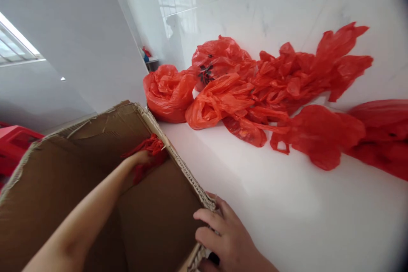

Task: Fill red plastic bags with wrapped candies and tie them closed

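Observation:
A large open cardboard box (156, 216) with ragged edges fills the lower left. My left hand (144, 157) reaches inside it near the far wall, its fingers closed on a crumpled red plastic bag (155, 144). Fingers of my right hand (223, 229) are wrapped over the box's torn right edge, near its front corner. Beyond the box, several red plastic bags (223, 97) lie heaped on the white surface (270, 204) against the wall.
More red bags (382, 136) spread to the right edge of the view. A red plastic object (15, 144) stands left of the box. White marbled tiles (270, 4) rise behind the bags, and a barred window (15, 44) is at the upper left.

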Motion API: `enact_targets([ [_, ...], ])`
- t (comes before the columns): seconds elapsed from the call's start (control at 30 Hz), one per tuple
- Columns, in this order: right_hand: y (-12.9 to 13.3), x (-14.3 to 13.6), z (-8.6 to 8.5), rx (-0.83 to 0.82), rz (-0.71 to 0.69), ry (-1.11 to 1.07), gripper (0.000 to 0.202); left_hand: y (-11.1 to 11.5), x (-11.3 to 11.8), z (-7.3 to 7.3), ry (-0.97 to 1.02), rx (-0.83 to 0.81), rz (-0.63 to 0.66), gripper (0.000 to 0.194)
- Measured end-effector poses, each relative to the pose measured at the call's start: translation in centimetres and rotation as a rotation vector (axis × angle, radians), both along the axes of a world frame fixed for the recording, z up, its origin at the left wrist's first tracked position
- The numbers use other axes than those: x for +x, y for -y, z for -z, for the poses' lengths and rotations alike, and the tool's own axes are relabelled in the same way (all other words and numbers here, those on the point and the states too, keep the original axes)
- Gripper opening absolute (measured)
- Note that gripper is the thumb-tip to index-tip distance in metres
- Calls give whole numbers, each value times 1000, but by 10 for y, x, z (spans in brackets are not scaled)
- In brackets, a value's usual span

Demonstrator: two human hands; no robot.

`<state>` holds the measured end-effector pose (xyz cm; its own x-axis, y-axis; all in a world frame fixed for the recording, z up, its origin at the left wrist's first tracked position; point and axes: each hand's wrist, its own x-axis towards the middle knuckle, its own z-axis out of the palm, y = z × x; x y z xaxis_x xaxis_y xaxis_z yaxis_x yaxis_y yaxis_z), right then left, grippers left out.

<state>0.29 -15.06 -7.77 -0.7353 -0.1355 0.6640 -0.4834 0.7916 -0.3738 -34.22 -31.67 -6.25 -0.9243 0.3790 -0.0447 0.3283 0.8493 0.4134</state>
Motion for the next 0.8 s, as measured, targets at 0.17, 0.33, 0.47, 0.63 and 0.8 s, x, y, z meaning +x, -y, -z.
enact_targets([
  [0.17,4,3,4,-129,-22,72,24,-23,34,-126,-362,33,-45,33],
  [0.33,0,6,1,-58,-60,134,24,-138,123,-149,-450,92,525,37],
  [0.47,0,4,9,-32,-68,99,28,-238,157,-104,-397,-20,802,50],
  [0.63,1,0,15,-60,-60,57,28,-278,146,-90,-400,-71,783,30],
  [0.8,0,2,11,-59,-79,109,26,-239,156,-122,-380,37,836,22],
])
